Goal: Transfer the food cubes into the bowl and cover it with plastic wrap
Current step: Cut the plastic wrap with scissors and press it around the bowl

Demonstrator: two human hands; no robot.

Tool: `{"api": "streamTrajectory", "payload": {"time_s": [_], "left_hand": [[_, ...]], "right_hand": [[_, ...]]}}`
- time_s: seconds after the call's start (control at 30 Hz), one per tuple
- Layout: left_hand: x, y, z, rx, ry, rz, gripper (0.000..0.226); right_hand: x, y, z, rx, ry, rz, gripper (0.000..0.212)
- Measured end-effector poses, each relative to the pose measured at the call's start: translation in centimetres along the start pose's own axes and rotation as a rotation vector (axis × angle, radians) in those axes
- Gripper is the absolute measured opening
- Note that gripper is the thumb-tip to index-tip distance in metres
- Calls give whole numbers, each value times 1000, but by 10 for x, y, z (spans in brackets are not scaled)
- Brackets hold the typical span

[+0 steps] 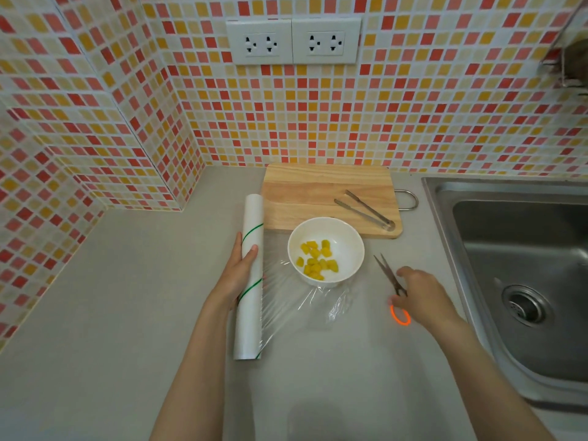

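Roll was clasped by left hand; scissors were being grasped by right hand. Film w/ slack could've bunched, cut crooked.

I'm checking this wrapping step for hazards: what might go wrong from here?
The right hand is on the open scissors; fingers may meet the blades. The loose plastic wrap lies crumpled beside and seemingly under the bowl, so tugging it may shift the bowl and its food cubes. The left hand alone steadies the roll, which might slip.
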State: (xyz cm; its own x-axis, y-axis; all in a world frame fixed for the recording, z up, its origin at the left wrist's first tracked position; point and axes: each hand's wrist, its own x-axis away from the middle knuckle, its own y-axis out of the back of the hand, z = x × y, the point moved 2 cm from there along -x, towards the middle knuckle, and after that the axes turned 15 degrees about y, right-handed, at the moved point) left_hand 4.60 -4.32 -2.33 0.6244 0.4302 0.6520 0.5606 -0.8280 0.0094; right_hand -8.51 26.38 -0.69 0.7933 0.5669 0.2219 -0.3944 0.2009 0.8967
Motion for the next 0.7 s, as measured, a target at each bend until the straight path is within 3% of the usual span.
{"api": "streamTrajectory", "payload": {"time_s": [0.17, 0.4, 0.53, 0.6, 0.7], "left_hand": [[3, -1, 1, 15, 5, -2, 62], [5, -2, 2, 8, -1, -1, 62], [6, -2, 1, 13, -11, 1, 62], [7, -1, 0, 20, -12, 6, 61], [9, -2, -1, 28, -5, 2, 62]], "right_hand": [[7, 3, 1, -28, -38, -11, 50], [18, -5, 5, 77, -88, -38, 21], [18, -2, 7, 149, -106, -40, 17], [22, 6, 3, 18, -127, -50, 16], [42, 24, 5, -618, -104, -31, 27]]}}
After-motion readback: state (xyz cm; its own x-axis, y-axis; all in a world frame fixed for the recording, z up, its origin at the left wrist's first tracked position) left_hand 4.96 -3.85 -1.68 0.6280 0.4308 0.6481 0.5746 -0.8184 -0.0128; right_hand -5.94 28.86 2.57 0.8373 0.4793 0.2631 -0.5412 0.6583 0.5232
